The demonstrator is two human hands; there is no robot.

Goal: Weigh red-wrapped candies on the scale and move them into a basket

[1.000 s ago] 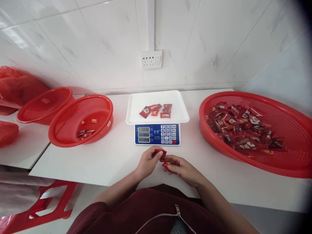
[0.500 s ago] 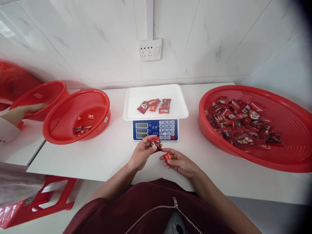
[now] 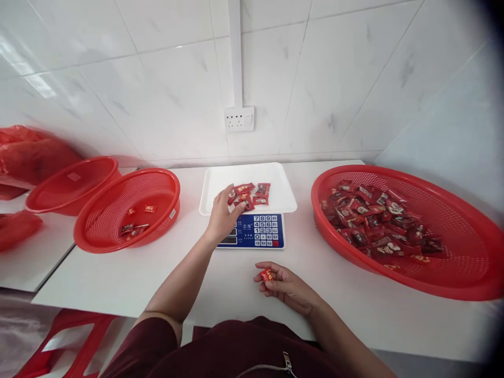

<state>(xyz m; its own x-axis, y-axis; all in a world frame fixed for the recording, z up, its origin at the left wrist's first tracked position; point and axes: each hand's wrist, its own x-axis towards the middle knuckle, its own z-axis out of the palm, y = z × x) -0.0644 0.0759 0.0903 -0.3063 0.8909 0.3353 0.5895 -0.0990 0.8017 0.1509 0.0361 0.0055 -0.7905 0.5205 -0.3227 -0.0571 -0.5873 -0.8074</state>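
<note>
My left hand (image 3: 223, 216) reaches over the white weighing tray (image 3: 281, 181), thumb and fingers apart, beside several red-wrapped candies (image 3: 260, 200). One dark-and-red candy packet (image 3: 247, 202) lies right at the thumb tip, on or against the others. The tray sits on a blue digital scale (image 3: 252, 239), whose display is partly hidden by my left hand and wrist. Lower down, above the white table, my right hand (image 3: 289, 286) pinches a small red candy (image 3: 266, 275) with yellow print between thumb and fingers.
On the right stands a large red basket (image 3: 478, 247) heaped with wrapped candies. To the left, a red basket (image 3: 163, 184) holds a few candies, with another red basket (image 3: 74, 191) and red plastic bags (image 3: 35, 152) beyond. A red stool (image 3: 69, 336) stands below.
My left hand has moved from near my right hand up to the tray, and the packet it held is now among the candies there. The co-worker's hand has left the far-left basket.
</note>
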